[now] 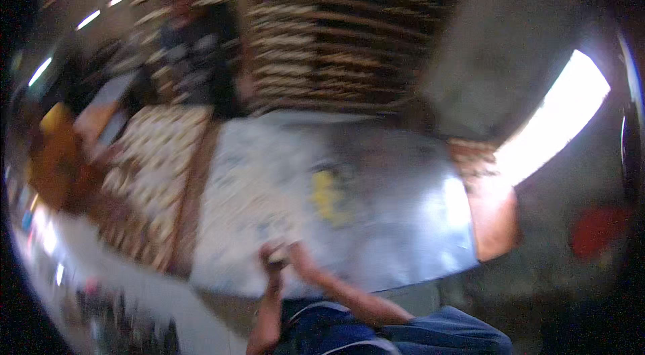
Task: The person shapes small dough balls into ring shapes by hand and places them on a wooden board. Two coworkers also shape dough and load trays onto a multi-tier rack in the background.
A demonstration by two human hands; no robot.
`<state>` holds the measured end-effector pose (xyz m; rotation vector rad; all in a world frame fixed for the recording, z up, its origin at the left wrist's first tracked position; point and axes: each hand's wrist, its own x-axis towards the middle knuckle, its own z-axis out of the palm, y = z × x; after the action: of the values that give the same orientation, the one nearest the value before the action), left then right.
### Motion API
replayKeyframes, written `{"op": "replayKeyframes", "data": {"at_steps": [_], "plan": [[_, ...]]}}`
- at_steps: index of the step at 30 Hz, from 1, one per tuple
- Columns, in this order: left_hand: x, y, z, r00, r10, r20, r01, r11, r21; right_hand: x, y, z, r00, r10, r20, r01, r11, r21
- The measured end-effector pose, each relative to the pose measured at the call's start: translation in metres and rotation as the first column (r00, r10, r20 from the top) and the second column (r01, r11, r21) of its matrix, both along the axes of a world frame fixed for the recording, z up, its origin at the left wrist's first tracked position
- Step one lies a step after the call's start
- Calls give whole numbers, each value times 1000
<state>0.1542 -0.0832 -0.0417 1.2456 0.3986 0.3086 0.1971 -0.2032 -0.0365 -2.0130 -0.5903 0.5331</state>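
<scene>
My left hand [272,252] and my right hand [302,261] are close together over the near edge of a pale metal-topped table [410,241]. A small pale lump, which looks like a piece of dough [277,257], shows between them, with the left fingers curled around it. Beside it are my right fingers, blurred by motion; how they are bent cannot be made out. White flour [235,187] is spread over the table's left half. Farther back, toward the middle, lies a yellow patch [325,197] of unclear kind.
A wood-edged tray [190,207] with rows of pale round pieces adjoins the table's left side. A person in orange [60,160] reaches over it; another in dark clothes [195,59] stands behind. Loaded racks [349,39] fill the back. At right are an orange-brown surface [494,217] and a red object [598,229].
</scene>
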Motion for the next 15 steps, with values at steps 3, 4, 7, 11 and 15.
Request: {"op": "replayKeyframes", "data": {"at_steps": [3,4,7,11,15], "plan": [[-5,30,-4,962,269,-39,-265,900,-347,3,38,26,975,10,-223,-20,999,-45],[0,32,-13,982,189,-11,-190,980,-63,-10,41,2,986,2,168,-14,997,72],[6,39,4,985,172,1,-151,867,-475,-23,60,-26,692,-139,708,-9,979,202],[8,87,-48,998,58,4,-55,961,-270,-29,70,12,651,-367,664,116,913,391],[13,76,26,980,154,-125,-190,905,-380,-15,93,49,993,-96,63,82,977,195]]}}
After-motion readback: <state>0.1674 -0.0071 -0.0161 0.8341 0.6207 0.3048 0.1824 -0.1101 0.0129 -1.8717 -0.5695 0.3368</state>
